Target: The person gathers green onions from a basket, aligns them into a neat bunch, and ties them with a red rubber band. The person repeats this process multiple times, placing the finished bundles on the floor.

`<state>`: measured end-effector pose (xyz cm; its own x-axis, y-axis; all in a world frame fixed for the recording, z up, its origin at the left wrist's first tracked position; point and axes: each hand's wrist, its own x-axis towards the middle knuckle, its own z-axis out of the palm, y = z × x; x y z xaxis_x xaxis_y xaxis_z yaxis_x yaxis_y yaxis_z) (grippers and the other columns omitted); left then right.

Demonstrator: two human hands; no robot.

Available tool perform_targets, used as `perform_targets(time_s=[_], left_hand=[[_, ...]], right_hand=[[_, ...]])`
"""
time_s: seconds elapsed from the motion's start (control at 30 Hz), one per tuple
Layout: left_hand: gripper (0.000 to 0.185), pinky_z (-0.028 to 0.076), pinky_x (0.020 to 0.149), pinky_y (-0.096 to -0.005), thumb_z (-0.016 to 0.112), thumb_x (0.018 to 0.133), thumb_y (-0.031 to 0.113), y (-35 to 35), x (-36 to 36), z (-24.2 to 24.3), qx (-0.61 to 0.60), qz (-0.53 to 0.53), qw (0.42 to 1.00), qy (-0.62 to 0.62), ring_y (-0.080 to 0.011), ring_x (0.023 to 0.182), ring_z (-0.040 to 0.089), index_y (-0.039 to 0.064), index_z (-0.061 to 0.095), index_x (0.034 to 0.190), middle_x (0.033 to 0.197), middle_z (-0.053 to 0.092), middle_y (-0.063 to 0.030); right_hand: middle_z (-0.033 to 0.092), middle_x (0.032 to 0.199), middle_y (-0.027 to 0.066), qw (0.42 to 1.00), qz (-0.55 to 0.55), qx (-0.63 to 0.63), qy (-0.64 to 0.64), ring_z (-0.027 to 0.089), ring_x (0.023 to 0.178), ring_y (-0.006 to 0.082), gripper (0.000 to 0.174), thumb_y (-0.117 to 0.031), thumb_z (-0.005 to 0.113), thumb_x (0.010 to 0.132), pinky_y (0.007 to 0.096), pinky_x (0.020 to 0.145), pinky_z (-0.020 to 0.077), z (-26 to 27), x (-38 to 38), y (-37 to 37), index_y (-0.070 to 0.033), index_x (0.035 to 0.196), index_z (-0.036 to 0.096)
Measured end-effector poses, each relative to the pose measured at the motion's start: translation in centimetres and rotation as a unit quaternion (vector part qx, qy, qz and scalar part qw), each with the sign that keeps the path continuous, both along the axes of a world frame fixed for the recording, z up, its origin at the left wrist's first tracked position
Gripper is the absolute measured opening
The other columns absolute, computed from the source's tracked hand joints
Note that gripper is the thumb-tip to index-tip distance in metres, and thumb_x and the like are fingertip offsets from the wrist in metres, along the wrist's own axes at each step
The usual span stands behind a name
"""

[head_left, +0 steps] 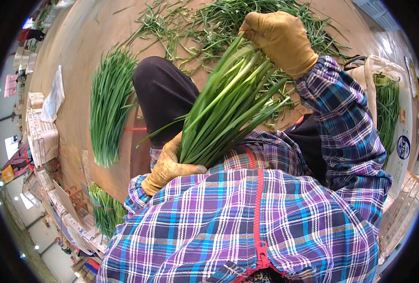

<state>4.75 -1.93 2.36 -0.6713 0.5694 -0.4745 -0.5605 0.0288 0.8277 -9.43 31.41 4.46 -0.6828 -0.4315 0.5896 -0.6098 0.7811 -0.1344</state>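
Observation:
A loose bunch of garlic chives (227, 109) rests slantwise across my lap, its leaves fanning towards the upper right. My left hand (167, 164), in a soiled tan glove, grips the lower left end of the bunch against my checked jacket. Above the bunch's far end is my right hand (280, 39), also gloved, with thumb and forefinger pinched on a green leaf (238, 41) that is partly blurred. On a brown board (106, 177) to my left lies a neat pile of long green chives (111, 106).
Loose leaves and trimmings (223, 24) cover the floor ahead. To the right stands a white crate (405, 116) holding more chives (386, 106). Banded bundles (105, 208) sit at lower left. White crates (43, 131) and a clear plastic bag (53, 97) are farther left.

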Motion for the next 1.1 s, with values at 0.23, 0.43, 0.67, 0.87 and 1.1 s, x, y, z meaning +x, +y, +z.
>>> perform_targets(time_s=[0.23,0.43,0.67,0.87,1.1], left_hand=[[0.087,0.038,0.113,-0.0409,0.087,0.064,-0.002,-1.2,0.3,-1.2,0.125,0.052,0.988,-0.070,-0.0244,0.129,0.053,0.005,0.050,0.143,0.138,0.058,-0.0120],[0.083,0.038,0.113,-0.0425,0.084,0.063,-0.003,-1.5,-0.1,-1.8,0.190,0.058,0.971,-0.131,-0.0272,0.126,0.055,0.004,0.053,0.139,0.135,0.060,-0.0133],[0.086,0.041,0.109,-0.0441,0.091,0.064,0.008,-1.6,0.5,-2.6,0.228,0.070,0.968,-0.071,-0.0272,0.124,0.057,0.002,0.051,0.140,0.137,0.059,-0.0148],[0.093,0.041,0.110,-0.0440,0.092,0.061,0.014,-1.9,0.5,-2.2,0.198,0.064,0.975,-0.073,-0.0282,0.125,0.057,0.002,0.048,0.142,0.136,0.059,-0.0158],[0.091,0.040,0.112,-0.0449,0.088,0.061,0.007,-1.5,0.6,-1.5,0.231,0.083,0.963,-0.112,-0.0299,0.126,0.057,0.001,0.048,0.143,0.138,0.057,-0.0180]], right_hand=[[0.072,0.089,0.0105,0.887,-0.371,0.176,-0.212,0.070,0.080,0.0242,0.022,-0.026,0.066,0.094,0.0367,0.074,0.0551,-0.2,-2.2,10.9,-0.010,0.108,0.067],[0.071,0.114,0.0050,0.822,-0.053,-0.293,-0.485,0.061,0.114,0.0170,0.056,-0.057,0.060,0.094,0.0383,0.098,0.0466,1.1,2.6,8.7,-0.010,0.123,0.067],[0.071,0.103,0.0090,0.672,0.181,-0.447,-0.562,0.067,0.097,0.0161,0.049,-0.037,0.079,0.084,0.0310,0.089,0.0528,3.0,3.3,-1.0,0.000,0.114,0.066],[0.072,0.096,0.0095,0.634,0.168,-0.438,-0.614,0.071,0.085,0.0177,0.032,-0.020,0.073,0.091,0.0316,0.082,0.0573,3.9,3.5,-0.8,0.003,0.113,0.066],[0.073,0.092,0.0101,0.744,0.190,-0.426,-0.479,0.071,0.075,0.0154,0.022,-0.014,0.068,0.093,0.0281,0.071,0.0604,3.8,3.1,1.0,0.001,0.108,0.068]])
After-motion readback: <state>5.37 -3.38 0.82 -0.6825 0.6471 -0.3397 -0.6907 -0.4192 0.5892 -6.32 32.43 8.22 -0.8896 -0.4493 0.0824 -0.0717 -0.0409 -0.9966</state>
